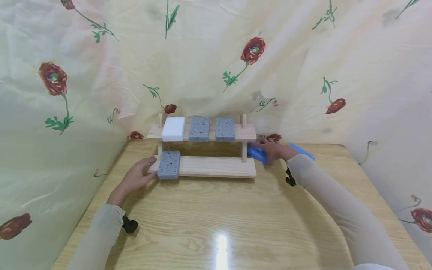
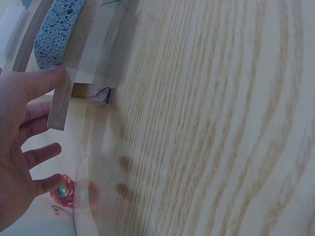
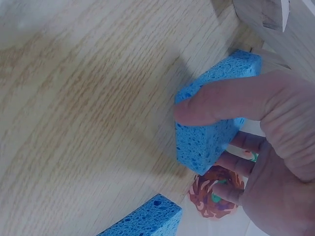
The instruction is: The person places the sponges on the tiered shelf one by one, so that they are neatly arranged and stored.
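At the left end of a two-tier wooden shelf (image 1: 216, 167), my left hand (image 1: 136, 175) holds the lower board, thumb on the near side and fingers behind. Its thumb tip is right at a grey speckled sponge (image 1: 169, 165) lying on that board; the ring and little fingers (image 2: 43, 155) spread free. My right hand (image 1: 274, 150) grips a blue sponge (image 3: 197, 142) beside the shelf's right end, thumb across its face and fingers behind. Another blue sponge (image 1: 302, 151) lies farther right, partly hidden by the right forearm.
The upper board carries a white sponge (image 1: 173, 128), a grey sponge (image 1: 199, 129) and another grey sponge (image 1: 225, 129). Upright posts (image 1: 244, 151) join the tiers. The shelf stands at the back of a wood-grain table (image 1: 209, 213), against a flower-patterned cloth (image 1: 202, 63).
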`<state>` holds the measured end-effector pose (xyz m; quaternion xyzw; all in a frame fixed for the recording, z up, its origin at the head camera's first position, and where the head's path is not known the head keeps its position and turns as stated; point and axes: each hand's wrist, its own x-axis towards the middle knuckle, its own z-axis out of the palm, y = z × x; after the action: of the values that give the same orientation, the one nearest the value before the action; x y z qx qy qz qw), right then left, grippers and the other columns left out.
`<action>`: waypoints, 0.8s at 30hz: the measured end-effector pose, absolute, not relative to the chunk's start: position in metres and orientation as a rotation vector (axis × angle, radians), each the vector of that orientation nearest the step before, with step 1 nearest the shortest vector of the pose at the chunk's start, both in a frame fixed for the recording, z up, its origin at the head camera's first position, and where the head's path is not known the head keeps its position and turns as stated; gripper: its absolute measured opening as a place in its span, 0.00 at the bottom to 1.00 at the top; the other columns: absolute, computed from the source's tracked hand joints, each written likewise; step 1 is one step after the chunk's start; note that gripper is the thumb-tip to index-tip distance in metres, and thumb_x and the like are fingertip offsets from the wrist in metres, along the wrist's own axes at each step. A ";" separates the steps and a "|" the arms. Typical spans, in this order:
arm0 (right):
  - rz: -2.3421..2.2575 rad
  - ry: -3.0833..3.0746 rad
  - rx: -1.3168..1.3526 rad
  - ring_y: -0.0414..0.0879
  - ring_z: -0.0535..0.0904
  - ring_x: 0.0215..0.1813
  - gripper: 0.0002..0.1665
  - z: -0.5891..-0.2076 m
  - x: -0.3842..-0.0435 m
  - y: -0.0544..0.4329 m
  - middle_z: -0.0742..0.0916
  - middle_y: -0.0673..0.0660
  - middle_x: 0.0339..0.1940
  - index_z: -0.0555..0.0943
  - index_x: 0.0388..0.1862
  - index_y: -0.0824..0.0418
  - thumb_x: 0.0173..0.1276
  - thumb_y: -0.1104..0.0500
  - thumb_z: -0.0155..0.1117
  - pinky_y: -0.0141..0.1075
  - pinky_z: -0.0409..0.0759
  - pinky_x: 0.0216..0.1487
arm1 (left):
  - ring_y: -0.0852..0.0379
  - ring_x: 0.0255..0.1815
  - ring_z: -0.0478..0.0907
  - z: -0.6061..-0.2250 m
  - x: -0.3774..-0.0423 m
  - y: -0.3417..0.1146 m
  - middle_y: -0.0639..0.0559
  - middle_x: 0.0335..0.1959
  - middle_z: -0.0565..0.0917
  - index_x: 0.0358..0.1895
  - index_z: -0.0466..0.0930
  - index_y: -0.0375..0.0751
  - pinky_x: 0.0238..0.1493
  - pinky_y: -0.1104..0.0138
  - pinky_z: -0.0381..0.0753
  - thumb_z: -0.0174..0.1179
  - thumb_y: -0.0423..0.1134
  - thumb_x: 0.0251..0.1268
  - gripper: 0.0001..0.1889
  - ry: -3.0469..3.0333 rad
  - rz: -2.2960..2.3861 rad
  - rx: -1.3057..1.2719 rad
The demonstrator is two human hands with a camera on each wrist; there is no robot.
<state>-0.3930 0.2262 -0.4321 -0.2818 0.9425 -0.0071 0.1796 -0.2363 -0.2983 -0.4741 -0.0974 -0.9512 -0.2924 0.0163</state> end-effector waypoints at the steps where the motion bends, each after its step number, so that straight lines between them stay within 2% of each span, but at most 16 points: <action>1: -0.013 2.659 -0.781 0.74 0.57 0.74 0.68 -0.432 -0.393 0.226 0.58 0.72 0.78 0.53 0.84 0.49 0.47 0.70 0.78 0.71 0.70 0.64 | 0.30 0.77 0.61 -0.474 -0.236 -0.298 0.33 0.77 0.65 0.74 0.67 0.34 0.77 0.36 0.59 0.63 0.43 0.72 0.32 -2.959 -0.910 -0.301; 6: -0.030 2.625 -0.717 0.74 0.55 0.76 0.71 -0.432 -0.391 0.228 0.58 0.73 0.78 0.51 0.85 0.45 0.46 0.63 0.82 0.73 0.70 0.65 | 0.30 0.77 0.61 -0.473 -0.236 -0.297 0.33 0.78 0.65 0.74 0.67 0.34 0.77 0.36 0.59 0.63 0.43 0.72 0.32 -2.963 -0.901 -0.299; 9: -0.082 2.604 -0.679 0.76 0.57 0.75 0.73 -0.433 -0.389 0.230 0.57 0.74 0.78 0.51 0.85 0.45 0.44 0.57 0.86 0.75 0.69 0.64 | 0.30 0.77 0.61 -0.473 -0.236 -0.297 0.33 0.78 0.65 0.74 0.67 0.34 0.77 0.36 0.59 0.63 0.42 0.72 0.31 -2.960 -0.898 -0.300; 12: -0.127 2.588 -0.640 0.76 0.63 0.72 0.74 -0.435 -0.386 0.230 0.57 0.75 0.79 0.50 0.84 0.45 0.43 0.51 0.87 0.73 0.71 0.64 | 0.30 0.76 0.62 -0.472 -0.236 -0.297 0.33 0.77 0.65 0.74 0.67 0.33 0.77 0.36 0.59 0.63 0.42 0.72 0.31 -2.955 -0.897 -0.305; 15: -0.157 2.590 -0.606 0.76 0.62 0.74 0.74 -0.437 -0.384 0.231 0.56 0.75 0.80 0.49 0.85 0.45 0.45 0.48 0.86 0.72 0.71 0.65 | 0.30 0.76 0.62 -0.473 -0.236 -0.298 0.33 0.77 0.65 0.74 0.67 0.33 0.76 0.36 0.59 0.63 0.41 0.72 0.32 -2.952 -0.893 -0.310; 20: -0.174 2.625 -0.628 0.74 0.63 0.74 0.73 -0.443 -0.384 0.234 0.61 0.74 0.78 0.49 0.85 0.51 0.47 0.44 0.84 0.71 0.72 0.66 | 0.30 0.77 0.61 -0.473 -0.235 -0.298 0.33 0.78 0.64 0.74 0.66 0.34 0.76 0.36 0.59 0.63 0.42 0.72 0.32 -2.960 -0.887 -0.301; 24: -0.222 2.611 -0.638 0.72 0.63 0.74 0.75 -0.446 -0.385 0.238 0.60 0.75 0.77 0.47 0.85 0.55 0.47 0.43 0.84 0.70 0.71 0.67 | 0.29 0.77 0.61 -0.472 -0.235 -0.296 0.33 0.78 0.64 0.74 0.66 0.34 0.76 0.36 0.59 0.63 0.42 0.72 0.32 -2.962 -0.891 -0.298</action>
<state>-0.3849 0.2378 -0.4458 -0.2309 0.9443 -0.0804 0.2203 -0.2348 -0.2962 -0.4721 -0.0960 -0.9530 -0.2867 0.0172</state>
